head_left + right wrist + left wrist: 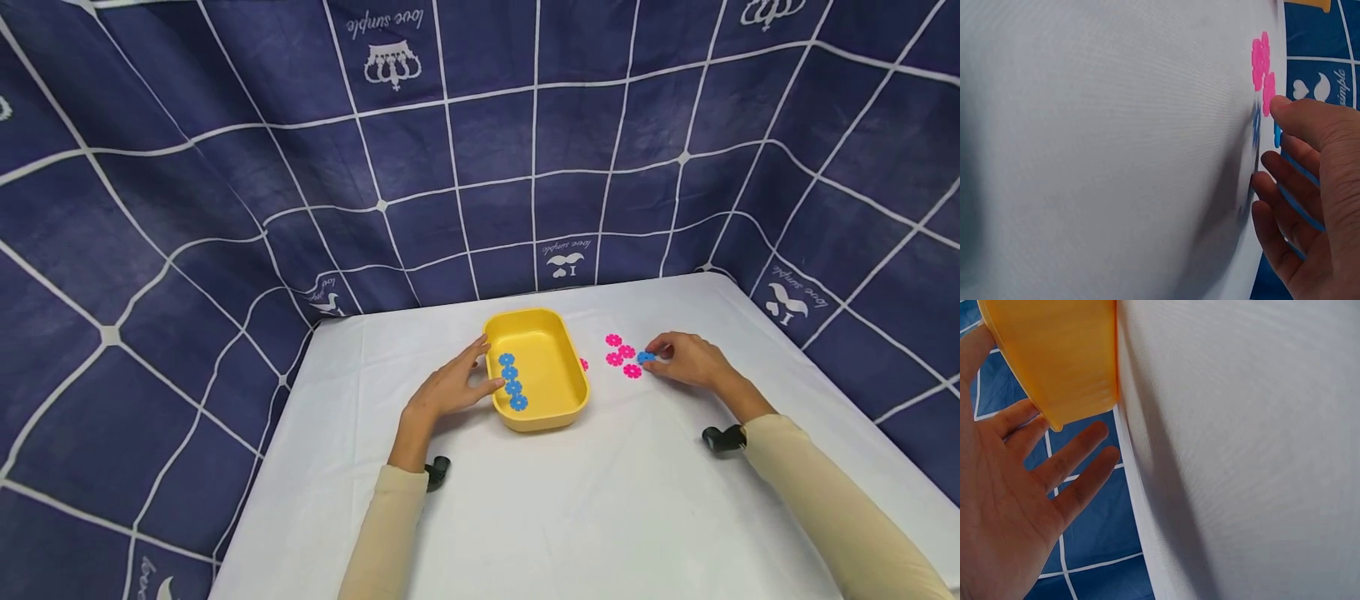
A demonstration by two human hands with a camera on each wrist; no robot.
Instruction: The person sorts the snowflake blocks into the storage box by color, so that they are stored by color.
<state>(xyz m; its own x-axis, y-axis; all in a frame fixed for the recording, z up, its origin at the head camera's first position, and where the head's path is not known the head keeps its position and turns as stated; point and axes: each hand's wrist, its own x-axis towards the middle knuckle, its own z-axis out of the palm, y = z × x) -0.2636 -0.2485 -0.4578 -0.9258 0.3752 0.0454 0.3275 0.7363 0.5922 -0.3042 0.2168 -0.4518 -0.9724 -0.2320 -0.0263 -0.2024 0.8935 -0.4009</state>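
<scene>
1. Right hand (693, 358), one. Thumb and forefinger pinch a single blue flower-shaped piece (645, 357); the other fingers are loosely bent and hold nothing. Whether the piece touches the desk (585, 508) cannot be told.
2. Left hand (450, 387), one. Fingers relaxed and spread, not clenched; thumb laid over the near side rim, forefinger touching the same rim farther along.
3. Yellow tray (551, 367), one. Upright on the desk, just right of the left fingers, well apart from the right fingers.
4. Blue pieces in the tray (513, 387), four. In a row along the side nearest the left fingers, just beside the left thumb tip.
5. Pink flower-shaped pieces, five visible. Four (614, 359) lie close together on the desk, just left of the right fingertips; one (584, 364) lies farther left of those fingertips, beside the tray and partly hidden by it. Whether more lie behind it cannot be told.
6. Blue pieces in all, five visible: four in the tray, one between the right fingers.
7. Progress, as judged: partway. Four blue pieces are already inside; the pinched blue one is outside, and no pink piece is seen inside.
</scene>
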